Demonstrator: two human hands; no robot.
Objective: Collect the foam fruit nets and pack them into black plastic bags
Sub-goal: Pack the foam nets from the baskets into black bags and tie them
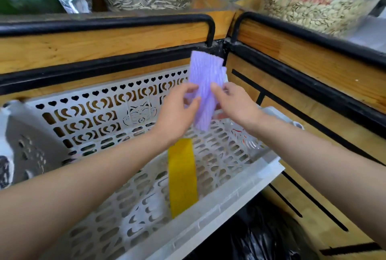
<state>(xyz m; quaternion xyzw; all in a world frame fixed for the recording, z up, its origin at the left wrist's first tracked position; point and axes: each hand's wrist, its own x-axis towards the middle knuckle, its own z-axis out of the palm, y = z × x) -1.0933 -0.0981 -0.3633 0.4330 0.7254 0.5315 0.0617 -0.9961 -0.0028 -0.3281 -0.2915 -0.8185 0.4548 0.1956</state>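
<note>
Both hands, left hand point(177, 111) and right hand point(236, 103), pinch a flat purple foam fruit net point(205, 84) above a white perforated plastic crate point(229, 197); a yellow foam net point(182, 176) apparently lies inside.

White perforated crate point(211, 212), yellow foam net point(182, 176) flat on its floor

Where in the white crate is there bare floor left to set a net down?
In the crate, the floor between the yellow net and the right wall shows bare; so does the strip left of that net. The far right corner is crowded: left hand and right hand hold the purple net there.
</note>
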